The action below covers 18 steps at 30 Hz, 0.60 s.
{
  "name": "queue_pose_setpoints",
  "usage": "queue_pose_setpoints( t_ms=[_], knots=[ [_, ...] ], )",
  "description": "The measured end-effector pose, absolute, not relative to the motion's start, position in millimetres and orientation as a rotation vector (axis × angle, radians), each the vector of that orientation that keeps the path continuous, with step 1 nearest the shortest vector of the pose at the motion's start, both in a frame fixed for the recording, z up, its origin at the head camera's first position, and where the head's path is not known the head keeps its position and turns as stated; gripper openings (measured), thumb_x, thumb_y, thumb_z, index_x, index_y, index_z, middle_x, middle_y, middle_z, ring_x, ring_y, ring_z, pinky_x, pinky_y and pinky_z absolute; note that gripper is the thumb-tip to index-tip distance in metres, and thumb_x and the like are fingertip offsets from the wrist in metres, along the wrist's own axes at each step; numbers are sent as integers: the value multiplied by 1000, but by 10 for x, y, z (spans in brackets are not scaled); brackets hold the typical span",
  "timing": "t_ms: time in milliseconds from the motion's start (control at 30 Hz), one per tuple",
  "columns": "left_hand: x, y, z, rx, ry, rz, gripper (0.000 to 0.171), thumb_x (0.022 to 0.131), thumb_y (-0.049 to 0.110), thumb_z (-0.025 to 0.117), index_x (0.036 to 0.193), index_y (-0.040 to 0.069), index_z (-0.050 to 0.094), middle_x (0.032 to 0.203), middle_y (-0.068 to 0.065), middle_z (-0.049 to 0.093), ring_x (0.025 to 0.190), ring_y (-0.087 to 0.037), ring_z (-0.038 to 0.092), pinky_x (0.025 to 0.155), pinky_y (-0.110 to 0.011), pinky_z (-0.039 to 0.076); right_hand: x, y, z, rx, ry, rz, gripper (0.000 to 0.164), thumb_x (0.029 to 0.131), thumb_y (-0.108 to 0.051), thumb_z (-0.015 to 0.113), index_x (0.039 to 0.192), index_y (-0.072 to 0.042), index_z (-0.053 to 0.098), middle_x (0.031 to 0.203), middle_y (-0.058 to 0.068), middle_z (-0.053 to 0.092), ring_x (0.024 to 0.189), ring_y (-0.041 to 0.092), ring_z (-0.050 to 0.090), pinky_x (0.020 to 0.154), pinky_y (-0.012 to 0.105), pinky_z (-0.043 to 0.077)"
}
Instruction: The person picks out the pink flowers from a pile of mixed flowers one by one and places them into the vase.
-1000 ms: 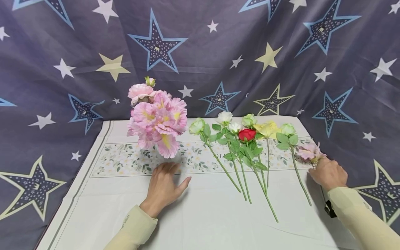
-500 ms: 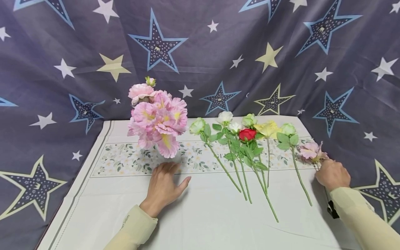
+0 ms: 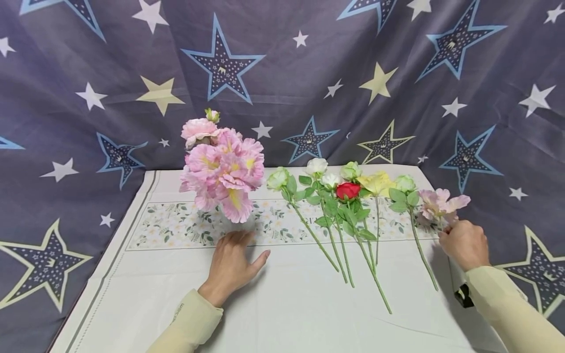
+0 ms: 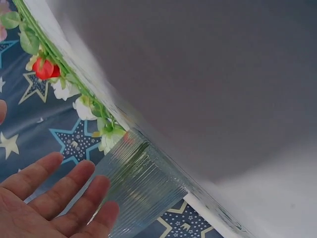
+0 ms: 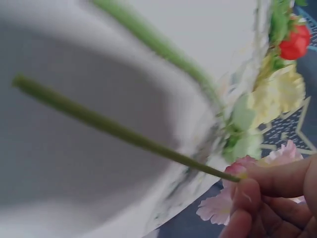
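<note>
My right hand (image 3: 465, 245) pinches the green stem (image 5: 119, 130) of a pale pink flower (image 3: 441, 203) between thumb and fingers, just below the bloom, at the table's right side. The stem's lower end points free over the white cloth in the right wrist view. My left hand (image 3: 231, 262) lies beside a clear ribbed vase (image 4: 143, 178), its fingers spread and relaxed; whether they touch it I cannot tell. Full pink flowers (image 3: 225, 171) stand above the vase and mostly hide it in the head view.
Several single-stem flowers lie on the white tablecloth (image 3: 309, 314): a red rose (image 3: 348, 190), a yellow flower (image 3: 376, 184), white roses (image 3: 317, 166) and pale green roses (image 3: 278, 179). A star-patterned curtain (image 3: 273, 63) hangs behind. Something black (image 3: 464, 295) shows beside my right sleeve.
My right hand first shifts slightly right, then back left and a little up. The pink flower is raised and tilts more upright. My left hand stays still.
</note>
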<state>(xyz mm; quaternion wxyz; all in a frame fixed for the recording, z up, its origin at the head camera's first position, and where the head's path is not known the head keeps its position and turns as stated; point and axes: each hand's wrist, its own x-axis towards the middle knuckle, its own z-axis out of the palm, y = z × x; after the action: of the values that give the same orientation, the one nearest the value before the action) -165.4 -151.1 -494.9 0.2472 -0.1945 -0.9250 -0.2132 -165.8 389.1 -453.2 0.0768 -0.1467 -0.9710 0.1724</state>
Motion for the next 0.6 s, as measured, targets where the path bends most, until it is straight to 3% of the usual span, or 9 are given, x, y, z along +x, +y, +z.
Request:
queue_pose_setpoints(
  t_ms=[300, 600],
  knots=[
    [-1642, -1491, -4935, -553, -2510, -620, 57, 80, 43, 84, 117, 1, 74, 109, -16, 74, 102, -40, 67, 92, -55, 50, -1671, 3589, -4353, -278, -2778, 562, 17, 90, -16, 71, 78, -4, 76, 68, 10, 70, 66, 42, 64, 60, 56, 47],
    [-1617, -1467, -4915, -560, -2506, -635, 56, 80, 44, 83, 117, 2, 74, 108, -15, 74, 102, -38, 67, 91, -54, 51, -1704, 3235, -4253, -142, -2671, 633, 14, 89, -13, 74, 82, -1, 77, 68, 7, 72, 62, 30, 65, 57, 45, 48]
  ],
)
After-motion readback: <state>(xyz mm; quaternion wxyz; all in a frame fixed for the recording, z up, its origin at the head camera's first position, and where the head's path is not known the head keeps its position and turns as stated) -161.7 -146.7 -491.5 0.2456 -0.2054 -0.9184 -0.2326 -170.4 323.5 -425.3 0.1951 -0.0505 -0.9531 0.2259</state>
